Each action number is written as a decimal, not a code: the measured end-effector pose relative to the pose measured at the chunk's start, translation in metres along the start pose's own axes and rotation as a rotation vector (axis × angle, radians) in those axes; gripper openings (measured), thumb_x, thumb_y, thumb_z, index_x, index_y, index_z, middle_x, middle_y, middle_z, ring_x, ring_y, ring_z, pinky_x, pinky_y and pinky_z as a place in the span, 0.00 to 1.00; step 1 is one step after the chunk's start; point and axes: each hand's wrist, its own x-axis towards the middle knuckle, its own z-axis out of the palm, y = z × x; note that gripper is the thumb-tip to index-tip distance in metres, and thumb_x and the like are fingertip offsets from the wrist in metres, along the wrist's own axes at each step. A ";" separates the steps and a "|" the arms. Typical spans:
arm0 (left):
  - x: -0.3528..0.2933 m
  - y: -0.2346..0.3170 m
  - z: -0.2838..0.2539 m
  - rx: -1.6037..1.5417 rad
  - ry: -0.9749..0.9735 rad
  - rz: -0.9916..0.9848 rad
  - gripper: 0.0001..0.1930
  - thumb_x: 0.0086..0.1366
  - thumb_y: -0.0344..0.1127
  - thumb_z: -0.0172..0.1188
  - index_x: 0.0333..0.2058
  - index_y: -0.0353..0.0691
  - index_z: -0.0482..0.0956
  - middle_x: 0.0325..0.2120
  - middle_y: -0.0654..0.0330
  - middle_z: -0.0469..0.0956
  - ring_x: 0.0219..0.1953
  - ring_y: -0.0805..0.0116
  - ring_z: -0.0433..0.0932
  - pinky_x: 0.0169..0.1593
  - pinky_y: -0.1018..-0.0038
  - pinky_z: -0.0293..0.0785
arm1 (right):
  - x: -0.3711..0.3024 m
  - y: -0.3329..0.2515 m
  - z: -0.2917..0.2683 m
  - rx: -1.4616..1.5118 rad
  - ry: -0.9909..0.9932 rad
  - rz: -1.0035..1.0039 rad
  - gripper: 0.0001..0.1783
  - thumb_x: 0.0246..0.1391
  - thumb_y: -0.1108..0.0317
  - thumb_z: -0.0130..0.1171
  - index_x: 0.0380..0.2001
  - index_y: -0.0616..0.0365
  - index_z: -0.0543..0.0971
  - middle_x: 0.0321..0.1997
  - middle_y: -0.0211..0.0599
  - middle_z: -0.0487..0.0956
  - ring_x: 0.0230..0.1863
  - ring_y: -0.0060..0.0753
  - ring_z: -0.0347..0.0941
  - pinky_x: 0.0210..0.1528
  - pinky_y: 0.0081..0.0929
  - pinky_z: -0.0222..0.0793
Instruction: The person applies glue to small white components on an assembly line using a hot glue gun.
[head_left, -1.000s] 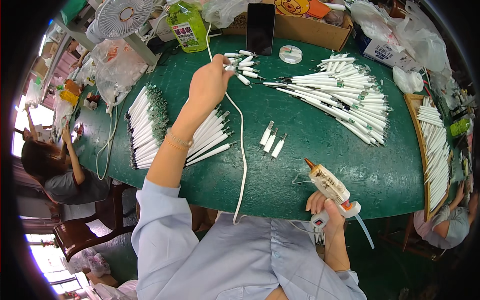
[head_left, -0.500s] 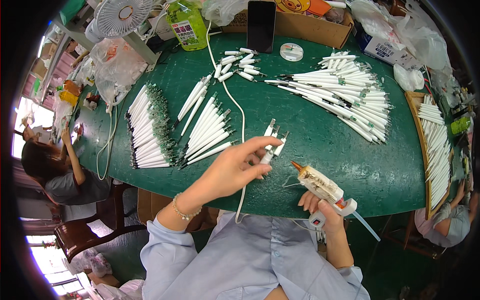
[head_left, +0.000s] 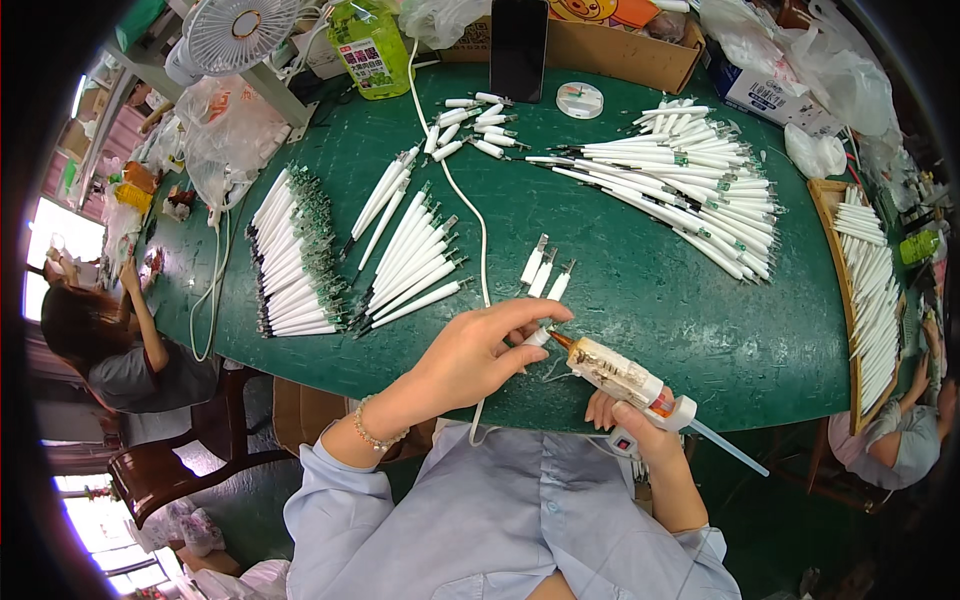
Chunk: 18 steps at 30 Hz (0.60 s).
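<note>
My right hand (head_left: 640, 425) grips a hot glue gun (head_left: 612, 372), stained brown near its nozzle, with a clear glue stick (head_left: 728, 447) poking out of its rear. My left hand (head_left: 475, 350) pinches a short white tube (head_left: 538, 337) between thumb and fingers. The gun's nozzle tip meets, or nearly meets, the tube's end; I cannot tell which. Just beyond my left fingers, several short white tubes with metal ends (head_left: 545, 274) lie side by side on the table. A thin strand of glue hangs near the nozzle.
Rows of long white pen-like sticks (head_left: 300, 265) lie at left, with a fanned pile (head_left: 690, 190) at right. A wooden tray (head_left: 832, 225) holds more. A white cable (head_left: 468, 200) crosses the green table (head_left: 640, 320). A phone (head_left: 518, 55) and a fan (head_left: 240, 30) stand behind. Co-workers sit at both sides.
My left hand has drawn back toward me, leaving short tubes on the table and keeping one. The glue gun has moved left and its nozzle now reaches that tube.
</note>
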 end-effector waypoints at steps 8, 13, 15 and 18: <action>-0.001 -0.001 0.000 0.014 0.016 -0.005 0.18 0.52 0.24 0.57 0.44 0.41 0.72 0.27 0.60 0.72 0.23 0.79 0.71 0.26 0.82 0.69 | -0.001 0.000 0.001 -0.027 0.009 0.003 0.12 0.49 0.75 0.50 0.37 0.69 0.71 0.23 0.36 0.72 0.24 0.23 0.67 0.28 0.21 0.64; -0.002 -0.001 -0.001 0.025 0.017 0.003 0.18 0.52 0.24 0.57 0.44 0.41 0.72 0.26 0.60 0.72 0.22 0.79 0.71 0.25 0.82 0.68 | 0.000 -0.003 0.004 -0.019 0.011 0.002 0.12 0.49 0.75 0.50 0.38 0.70 0.71 0.22 0.35 0.72 0.24 0.23 0.67 0.27 0.21 0.64; -0.002 -0.001 0.000 0.021 0.019 -0.001 0.18 0.52 0.24 0.57 0.44 0.41 0.72 0.26 0.60 0.72 0.22 0.80 0.70 0.25 0.83 0.68 | 0.001 -0.006 0.010 -0.110 0.098 0.021 0.12 0.47 0.68 0.53 0.28 0.69 0.71 0.14 0.37 0.68 0.18 0.30 0.65 0.25 0.30 0.65; -0.002 -0.002 0.000 0.020 0.026 0.000 0.18 0.52 0.24 0.57 0.44 0.41 0.72 0.26 0.60 0.72 0.22 0.80 0.70 0.25 0.83 0.68 | 0.001 -0.008 0.012 -0.097 0.114 0.028 0.12 0.47 0.68 0.52 0.30 0.70 0.71 0.15 0.36 0.68 0.19 0.30 0.65 0.25 0.29 0.64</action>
